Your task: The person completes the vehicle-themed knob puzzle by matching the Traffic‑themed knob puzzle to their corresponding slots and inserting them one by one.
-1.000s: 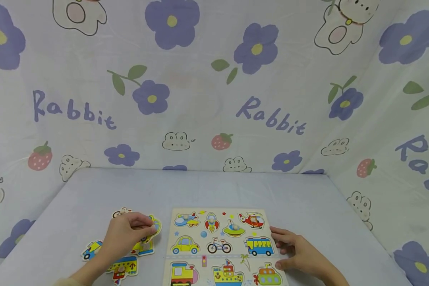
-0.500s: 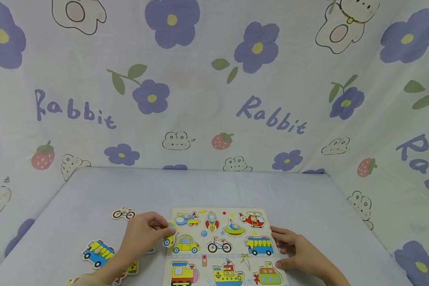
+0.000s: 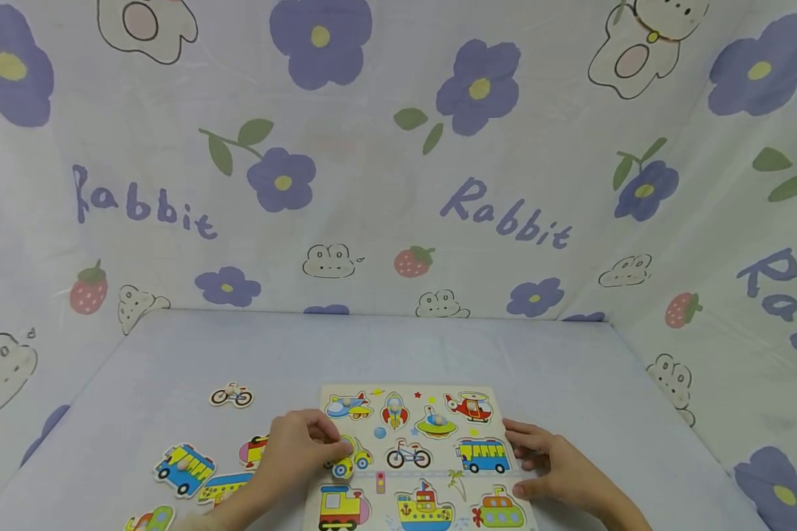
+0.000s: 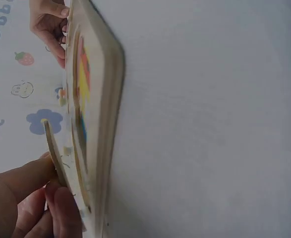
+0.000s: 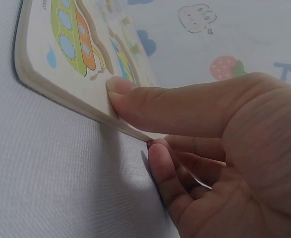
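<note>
My left hand (image 3: 304, 451) pinches a yellow car puzzle piece (image 3: 342, 466) between thumb and fingers. In the head view the piece lies over the car recess of the wooden puzzle board (image 3: 380, 509), slightly off its outline. The left wrist view shows the car piece (image 4: 56, 154) edge-on, tilted above the board surface. My right hand (image 3: 558, 468) holds the board's right edge. In the right wrist view its thumb (image 5: 155, 106) presses on top beside the submarine picture, with fingers curled at the edge. Plane, rocket, saucer and helicopter pieces with knobs sit in the top part.
Left of the board lie loose pieces: a bicycle (image 3: 232, 396), a bus (image 3: 186, 469), a ship (image 3: 223, 487), a submarine (image 3: 154, 519) and a red-and-yellow piece (image 3: 252, 450) partly behind my left hand. Patterned cloth walls (image 3: 372, 206) stand behind the table (image 3: 398, 346).
My left hand has carried the car piece rightward from the loose pieces to the car recess on the board, uncovering several pieces behind it. The right hand has kept its place.
</note>
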{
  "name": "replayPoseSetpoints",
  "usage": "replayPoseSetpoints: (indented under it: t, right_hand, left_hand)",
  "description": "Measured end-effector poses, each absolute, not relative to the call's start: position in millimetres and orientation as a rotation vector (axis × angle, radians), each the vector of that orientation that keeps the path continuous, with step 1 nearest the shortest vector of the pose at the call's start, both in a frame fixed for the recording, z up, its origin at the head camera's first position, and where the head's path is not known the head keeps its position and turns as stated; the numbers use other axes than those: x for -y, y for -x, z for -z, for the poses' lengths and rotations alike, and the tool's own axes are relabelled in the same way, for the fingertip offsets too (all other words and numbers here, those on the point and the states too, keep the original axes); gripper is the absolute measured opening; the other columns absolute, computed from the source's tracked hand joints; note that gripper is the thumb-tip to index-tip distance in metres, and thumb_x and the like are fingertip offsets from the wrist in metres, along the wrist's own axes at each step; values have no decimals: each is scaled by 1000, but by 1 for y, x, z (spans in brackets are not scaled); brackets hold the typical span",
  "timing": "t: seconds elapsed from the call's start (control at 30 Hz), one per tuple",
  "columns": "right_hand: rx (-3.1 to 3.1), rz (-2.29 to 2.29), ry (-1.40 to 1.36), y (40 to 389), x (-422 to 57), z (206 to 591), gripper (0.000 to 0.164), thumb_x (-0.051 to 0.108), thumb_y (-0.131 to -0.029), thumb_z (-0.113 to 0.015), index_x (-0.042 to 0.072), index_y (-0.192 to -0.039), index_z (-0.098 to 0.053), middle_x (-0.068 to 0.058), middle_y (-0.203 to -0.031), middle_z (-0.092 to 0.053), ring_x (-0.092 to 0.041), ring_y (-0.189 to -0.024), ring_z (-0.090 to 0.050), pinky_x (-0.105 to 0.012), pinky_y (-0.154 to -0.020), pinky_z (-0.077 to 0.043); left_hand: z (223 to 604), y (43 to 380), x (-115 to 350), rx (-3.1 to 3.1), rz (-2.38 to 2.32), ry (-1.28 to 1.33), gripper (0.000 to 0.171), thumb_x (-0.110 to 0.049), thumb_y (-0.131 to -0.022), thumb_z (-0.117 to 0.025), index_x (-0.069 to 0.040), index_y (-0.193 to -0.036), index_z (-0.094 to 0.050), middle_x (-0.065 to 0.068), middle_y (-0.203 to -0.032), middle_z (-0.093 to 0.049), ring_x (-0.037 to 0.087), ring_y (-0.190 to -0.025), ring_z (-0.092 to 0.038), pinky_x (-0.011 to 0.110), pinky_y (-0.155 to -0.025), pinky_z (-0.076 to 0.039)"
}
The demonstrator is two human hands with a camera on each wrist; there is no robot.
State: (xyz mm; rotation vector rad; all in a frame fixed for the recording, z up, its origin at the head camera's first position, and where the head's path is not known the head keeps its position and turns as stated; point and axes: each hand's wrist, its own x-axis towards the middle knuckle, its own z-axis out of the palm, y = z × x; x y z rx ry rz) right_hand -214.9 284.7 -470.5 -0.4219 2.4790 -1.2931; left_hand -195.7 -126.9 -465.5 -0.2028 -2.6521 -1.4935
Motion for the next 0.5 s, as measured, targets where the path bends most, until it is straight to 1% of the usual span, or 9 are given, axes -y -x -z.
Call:
replayPoseSetpoints:
  t: [0.2,0.43,0.5]
  right_hand:
    - [-2471,1298,427,214,-284,468,86,18,-67,-91,-3,-140,-51,-14,-153,-37,-27,-104,-48,-24,-80,-48]
    - [-2464,1304,430,214,-284,467,86,18,-67,-91,-4,-140,-50,-14,-152,-37,-27,-105,-48,-24,-80,-48]
    - [-2458,1306,430,215,-285,468,87,18,-67,-91,-4,-140,-50,-14,-152,-37,-27,-105,-48,-24,-80,-48]
  left_hand:
    - [473,198,127,2726,1480,219,24,-23,-72,-90,-15,-74,-67,-9,-65,-64,11,-61,-60,25,-58,-48]
    - [472,201,131,2780,1508,269,20,-23,-74,-87,-17,-78,-69,-11,-77,-68,12,-68,-60,26,-62,-48]
    - [472,201,132,2790,1512,297,18,-23,-75,-87,-18,-78,-70,-11,-77,-68,13,-68,-59,26,-61,-47]
